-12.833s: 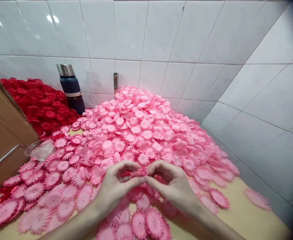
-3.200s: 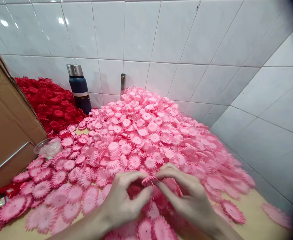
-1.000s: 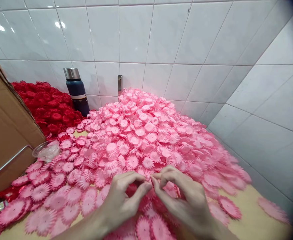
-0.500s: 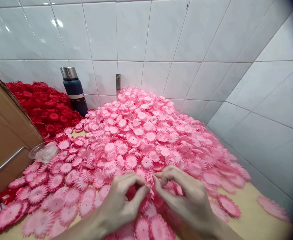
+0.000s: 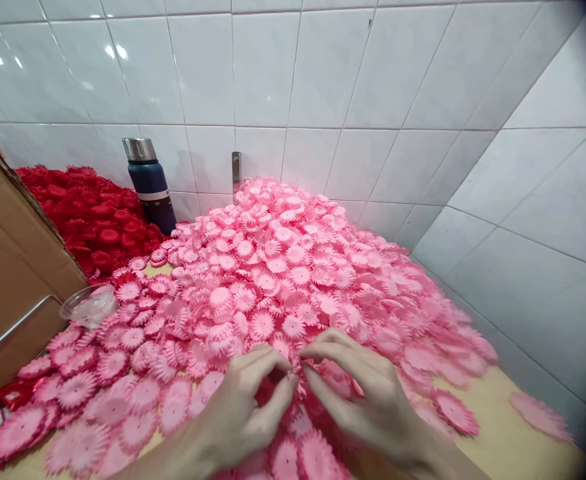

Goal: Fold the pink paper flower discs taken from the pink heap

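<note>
My left hand [image 5: 255,393] is closed in a pinch, thumb against fingertips; whatever lies between them is too small to make out. Facing it, my right hand [image 5: 360,387] is curled, its thumb and forefinger drawn close together at the left hand's fingertips. What they grip is hidden against the pink. Around and beneath both hands spreads a large heap of pink, fringed flower discs [image 5: 297,260], many with a tiny centre hole. Below the hands, a few pink discs [image 5: 285,460] lie near the bottom edge.
A heap of red flower discs [image 5: 107,220] sits at the left, beside a dark blue bottle [image 5: 153,190]. A clear plastic tub [image 5: 89,307] stands by a cardboard box [image 5: 17,247]. White tiled walls [image 5: 263,67] rise behind and to the right.
My right hand has shifted slightly left, closer to the left fingertips. The left hand stays almost in place. The view has tilted a little.
</note>
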`<action>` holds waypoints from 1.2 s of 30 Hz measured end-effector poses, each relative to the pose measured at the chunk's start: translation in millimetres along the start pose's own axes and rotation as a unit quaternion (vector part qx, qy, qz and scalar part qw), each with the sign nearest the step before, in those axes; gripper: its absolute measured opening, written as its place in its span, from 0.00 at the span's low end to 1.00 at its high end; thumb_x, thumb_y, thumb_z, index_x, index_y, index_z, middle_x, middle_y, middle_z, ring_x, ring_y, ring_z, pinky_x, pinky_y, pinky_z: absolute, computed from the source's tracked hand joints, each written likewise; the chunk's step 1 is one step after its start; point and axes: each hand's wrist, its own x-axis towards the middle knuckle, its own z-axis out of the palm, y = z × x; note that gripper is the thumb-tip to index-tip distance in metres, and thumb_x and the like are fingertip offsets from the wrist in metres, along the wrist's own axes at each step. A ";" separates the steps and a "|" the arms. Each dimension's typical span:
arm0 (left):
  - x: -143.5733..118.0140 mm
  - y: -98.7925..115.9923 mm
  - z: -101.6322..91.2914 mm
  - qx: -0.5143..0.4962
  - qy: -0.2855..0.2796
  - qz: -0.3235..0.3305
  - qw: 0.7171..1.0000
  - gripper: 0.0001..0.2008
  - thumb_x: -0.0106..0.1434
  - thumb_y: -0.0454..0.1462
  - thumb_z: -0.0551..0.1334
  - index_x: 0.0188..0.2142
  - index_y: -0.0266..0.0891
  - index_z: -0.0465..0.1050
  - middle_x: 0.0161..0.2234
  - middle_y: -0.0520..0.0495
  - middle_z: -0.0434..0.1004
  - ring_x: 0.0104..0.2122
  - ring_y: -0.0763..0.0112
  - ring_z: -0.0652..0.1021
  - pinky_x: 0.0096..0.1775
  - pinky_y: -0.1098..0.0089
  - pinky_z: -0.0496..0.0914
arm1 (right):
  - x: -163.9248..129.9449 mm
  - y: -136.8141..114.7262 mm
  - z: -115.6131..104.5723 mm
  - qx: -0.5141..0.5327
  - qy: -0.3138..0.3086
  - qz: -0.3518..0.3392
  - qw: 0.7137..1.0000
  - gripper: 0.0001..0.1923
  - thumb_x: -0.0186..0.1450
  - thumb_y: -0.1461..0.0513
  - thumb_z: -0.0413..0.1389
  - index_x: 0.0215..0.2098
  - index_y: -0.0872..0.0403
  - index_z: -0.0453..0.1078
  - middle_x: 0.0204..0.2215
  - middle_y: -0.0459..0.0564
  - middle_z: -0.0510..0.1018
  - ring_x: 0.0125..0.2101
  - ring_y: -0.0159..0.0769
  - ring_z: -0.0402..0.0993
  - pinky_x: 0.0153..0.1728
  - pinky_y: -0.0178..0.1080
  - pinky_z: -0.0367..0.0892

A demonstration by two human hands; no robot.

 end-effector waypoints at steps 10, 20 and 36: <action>-1.3 -1.9 -0.7 0.004 0.005 -0.008 1.000 0.10 0.64 0.29 0.54 0.27 0.38 0.60 0.24 0.53 0.64 0.25 0.76 0.66 0.29 0.74 0.61 | -3.0 -2.4 6.3 -0.031 0.082 0.122 0.989 0.04 0.60 0.70 0.56 0.30 0.55 0.70 0.24 0.46 0.76 0.25 0.33 0.73 0.25 0.38 0.71; 1.4 4.2 -5.8 -0.022 0.075 -0.009 0.997 0.09 0.68 0.34 0.56 0.30 0.38 0.66 0.25 0.52 0.67 0.26 0.75 0.68 0.30 0.73 0.62 | 6.0 29.9 -24.4 -0.062 0.162 0.203 0.964 0.07 0.60 0.58 0.62 0.35 0.53 0.75 0.38 0.52 0.79 0.41 0.43 0.75 0.40 0.46 0.73; 4.8 -5.2 -0.7 -0.051 0.053 -0.074 0.995 0.05 0.61 0.38 0.66 0.35 0.39 0.77 0.31 0.49 0.81 0.30 0.70 0.77 0.36 0.70 0.68 | -4.5 2.3 5.3 0.064 0.019 0.049 0.997 0.09 0.62 0.72 0.56 0.37 0.56 0.75 0.29 0.49 0.79 0.29 0.35 0.77 0.28 0.38 0.75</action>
